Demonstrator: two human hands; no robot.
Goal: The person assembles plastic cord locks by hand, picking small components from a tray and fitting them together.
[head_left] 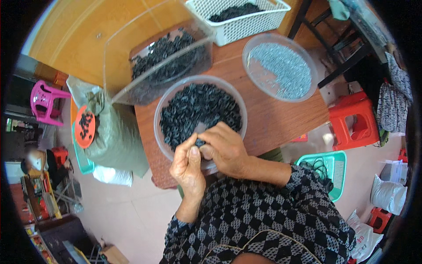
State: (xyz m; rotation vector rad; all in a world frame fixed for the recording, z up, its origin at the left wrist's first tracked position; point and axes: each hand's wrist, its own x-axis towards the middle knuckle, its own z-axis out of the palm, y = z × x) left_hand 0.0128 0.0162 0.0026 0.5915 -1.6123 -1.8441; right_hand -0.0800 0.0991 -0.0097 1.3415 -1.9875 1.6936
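Both my hands meet over the near side of a round clear tub (157, 121) filled with small black plastic or rubber pieces (193, 105). My left hand (188, 166) is closed, thumb and forefinger pinched around a small black piece (199, 143). My right hand (227, 152) is closed too, its fingertips pressed against the same piece from the right. The fingers cover most of the piece, so its exact kind cannot be made out. To the right of the tub, a shallow round dish (259, 83) holds many small silvery metal parts (288, 66).
A tall clear bin (118, 90) of black pieces stands at the table's (272, 121) far left, with a white basket (250, 28) behind. A bulging sack (116, 141) borders the left edge. On the right are a red stool (358, 121) and a green basket (338, 174).
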